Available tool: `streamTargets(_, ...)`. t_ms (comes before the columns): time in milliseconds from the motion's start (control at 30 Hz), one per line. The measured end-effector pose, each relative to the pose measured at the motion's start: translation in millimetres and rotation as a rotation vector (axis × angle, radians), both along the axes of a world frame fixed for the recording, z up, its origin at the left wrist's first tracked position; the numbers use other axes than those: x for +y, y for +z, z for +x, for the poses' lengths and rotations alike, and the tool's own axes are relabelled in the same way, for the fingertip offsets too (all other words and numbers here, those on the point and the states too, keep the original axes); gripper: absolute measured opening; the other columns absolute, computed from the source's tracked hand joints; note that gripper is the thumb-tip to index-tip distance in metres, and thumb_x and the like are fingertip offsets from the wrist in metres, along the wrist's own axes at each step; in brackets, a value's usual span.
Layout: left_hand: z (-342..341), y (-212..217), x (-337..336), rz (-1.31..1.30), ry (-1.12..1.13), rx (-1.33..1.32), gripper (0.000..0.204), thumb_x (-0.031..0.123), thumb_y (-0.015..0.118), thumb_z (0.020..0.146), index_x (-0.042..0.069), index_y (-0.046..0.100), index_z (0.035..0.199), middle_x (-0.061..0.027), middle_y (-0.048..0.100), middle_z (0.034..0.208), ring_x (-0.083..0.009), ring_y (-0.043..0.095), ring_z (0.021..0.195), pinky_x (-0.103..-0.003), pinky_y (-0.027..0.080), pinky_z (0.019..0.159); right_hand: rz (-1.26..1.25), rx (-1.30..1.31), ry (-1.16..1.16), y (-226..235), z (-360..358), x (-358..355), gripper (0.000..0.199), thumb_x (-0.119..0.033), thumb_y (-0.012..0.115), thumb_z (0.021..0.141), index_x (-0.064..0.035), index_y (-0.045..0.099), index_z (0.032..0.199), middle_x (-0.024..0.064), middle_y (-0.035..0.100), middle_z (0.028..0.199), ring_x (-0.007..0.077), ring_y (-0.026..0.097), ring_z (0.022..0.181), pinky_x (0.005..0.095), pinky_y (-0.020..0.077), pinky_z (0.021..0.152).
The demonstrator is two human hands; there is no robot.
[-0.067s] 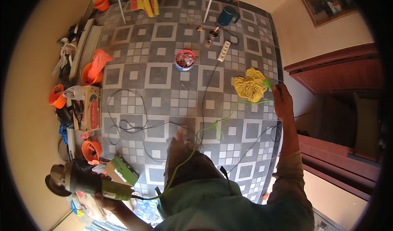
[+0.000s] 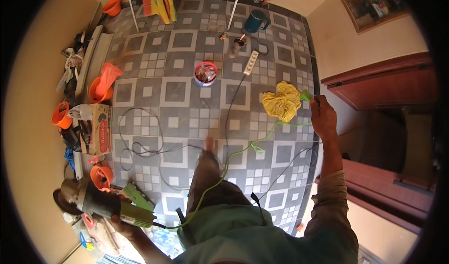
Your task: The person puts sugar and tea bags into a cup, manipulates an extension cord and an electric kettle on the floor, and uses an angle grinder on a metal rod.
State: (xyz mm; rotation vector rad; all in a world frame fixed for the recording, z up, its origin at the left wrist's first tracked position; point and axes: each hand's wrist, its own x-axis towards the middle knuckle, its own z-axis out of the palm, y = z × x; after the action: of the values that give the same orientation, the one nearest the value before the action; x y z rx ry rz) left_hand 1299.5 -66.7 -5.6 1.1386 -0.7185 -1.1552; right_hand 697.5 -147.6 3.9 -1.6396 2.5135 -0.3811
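At the lower left my left hand (image 2: 122, 223) is wrapped round the green-and-dark body of an angle grinder (image 2: 100, 203), its head and disc toward the left wall. A bright green power cord (image 2: 228, 163) runs from the grinder's rear end, across my legs and over the floor, to my right. My right hand (image 2: 323, 118), held out at the right, is closed on the cord near its end. A green piece, apparently the plug (image 2: 305, 95), sticks out beyond the fingers. Behind it on the floor lies a crumpled yellow cloth (image 2: 282, 102).
A white power strip (image 2: 251, 63), a red-rimmed bucket (image 2: 206, 74) and a teal jug (image 2: 256, 21) stand ahead on the tiled floor (image 2: 180, 92). Dark cable (image 2: 159, 137) loops across it. Orange buckets (image 2: 100, 90) and a cardboard box (image 2: 101, 130) line the left wall; a dark red door (image 2: 379, 84) is right.
My foot has moved forward over the tiles, and the whole view has shifted slightly. Both hands keep their holds on the angle grinder and the cord.
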Motion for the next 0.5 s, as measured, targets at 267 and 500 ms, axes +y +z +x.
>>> streamTargets(267,-241.8,-115.2,-171.3,0.216,-0.205,0.135,0.069,0.035,0.08,0.07,-0.005,0.05,0.116,-0.0146,0.059,0.098,-0.0257,0.063,0.079,-0.038,0.056,0.065,0.366,0.085,-0.005,-152.9,-210.2,-94.7,0.029,-0.033,0.051,0.095,-0.0043,0.056,0.091,0.0205,0.064,0.089,0.0427,0.062,0.086,0.0517,0.0481,0.075)
streamTargets(500,-400.3,-206.0,-221.8,0.499,-0.308,0.106,0.061,0.028,0.073,0.066,-0.007,0.052,0.111,-0.0154,0.064,0.087,-0.0254,0.067,0.075,-0.037,0.058,0.066,0.372,-0.217,0.078,-350.9,-234.4,-172.0,0.029,-0.028,0.059,0.091,-0.001,0.057,0.098,0.0233,0.064,0.092,0.0431,0.061,0.088,0.0506,0.0481,0.076)
